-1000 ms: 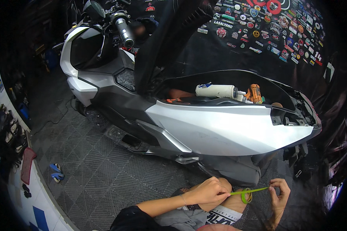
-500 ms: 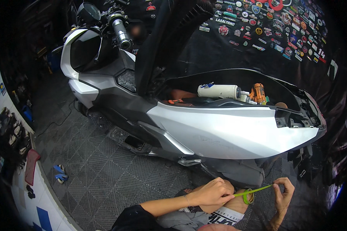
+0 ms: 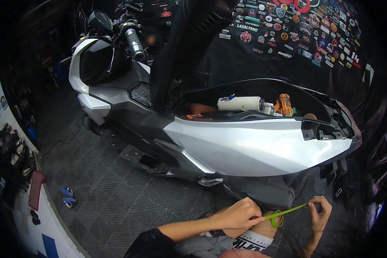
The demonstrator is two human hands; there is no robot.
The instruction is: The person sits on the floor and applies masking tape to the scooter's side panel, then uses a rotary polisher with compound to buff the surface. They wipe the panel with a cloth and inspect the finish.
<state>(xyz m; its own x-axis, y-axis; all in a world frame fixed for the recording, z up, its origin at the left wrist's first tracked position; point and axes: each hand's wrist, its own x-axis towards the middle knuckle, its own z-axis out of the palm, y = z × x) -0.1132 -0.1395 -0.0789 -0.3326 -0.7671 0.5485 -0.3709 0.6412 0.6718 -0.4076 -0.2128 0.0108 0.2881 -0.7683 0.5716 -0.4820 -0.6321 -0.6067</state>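
Observation:
A narrow strip of yellow-green tape is stretched between my two hands. My left hand pinches one end of it between thumb and fingers. The other end is held in the fingertips of my right hand, farther right and slightly higher. Just beneath the strip, a green tape roll rests against my bent leg; I cannot tell whether the strip is still joined to it. Beyond my hands stands a scooter with a glossy white side panel, which neither hand touches.
Under the raised seat, the storage bay holds a white bottle and an orange tool. The dark exhaust cover is close to my hands. Blue-and-grey objects lie on the grid floor mat at left.
My right hand has shifted slightly to the right, with the tape strip still held between both hands. The view has moved a little; my left hand stays nearly in place.

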